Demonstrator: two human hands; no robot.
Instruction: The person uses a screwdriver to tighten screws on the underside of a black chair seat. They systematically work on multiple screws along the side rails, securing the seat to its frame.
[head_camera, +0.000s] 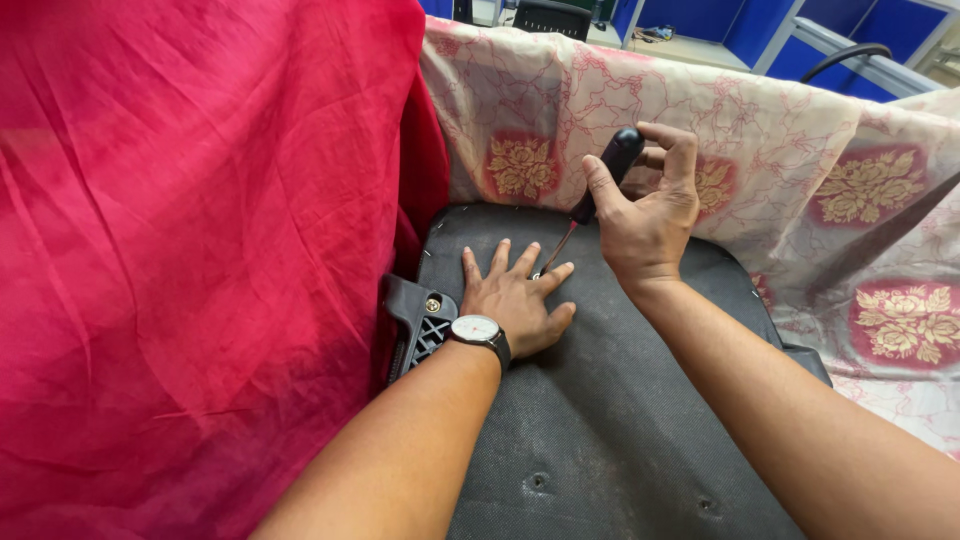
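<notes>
My right hand (650, 215) grips a screwdriver (600, 180) with a black and red handle, its thin shaft slanting down to a screw spot on the dark fabric underside of a chair seat (600, 420). The tip lands between the fingers of my left hand (515, 300), which lies flat and spread on the seat beside it. A wristwatch (478, 330) with a white face sits on my left wrist.
A black plastic bracket (420, 320) with a brass screw sticks out at the seat's left edge. Red cloth (180, 250) drapes the whole left side. Pale cloth with red and gold flower squares (800, 160) covers the back and right. Blue partitions (760, 25) stand far behind.
</notes>
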